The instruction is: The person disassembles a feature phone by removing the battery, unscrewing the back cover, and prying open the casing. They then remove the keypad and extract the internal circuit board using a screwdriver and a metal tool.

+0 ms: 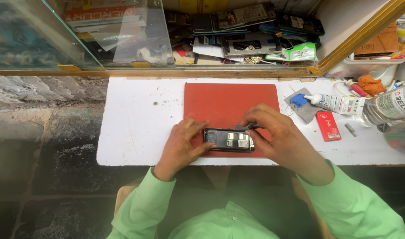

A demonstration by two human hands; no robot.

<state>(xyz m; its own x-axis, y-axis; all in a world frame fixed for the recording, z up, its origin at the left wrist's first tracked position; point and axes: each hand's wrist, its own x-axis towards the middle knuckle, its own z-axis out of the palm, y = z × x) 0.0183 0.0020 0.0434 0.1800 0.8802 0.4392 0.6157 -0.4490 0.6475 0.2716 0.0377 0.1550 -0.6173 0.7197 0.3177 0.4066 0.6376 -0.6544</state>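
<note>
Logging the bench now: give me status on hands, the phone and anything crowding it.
Left hand steadying opened phone on red mat. Right hand holding dark tool at its top edge. Glue tube lies apart, right.

1. White worktop [136, 128], scuffed and speckled, carries everything.
2. Red mat [224, 102] lies under both hands.
3. Right of the right hand [273, 132]: small red battery [329, 126], grey cloth [306, 110], white glue tube [333, 102], clear bottle [388, 106].
</note>
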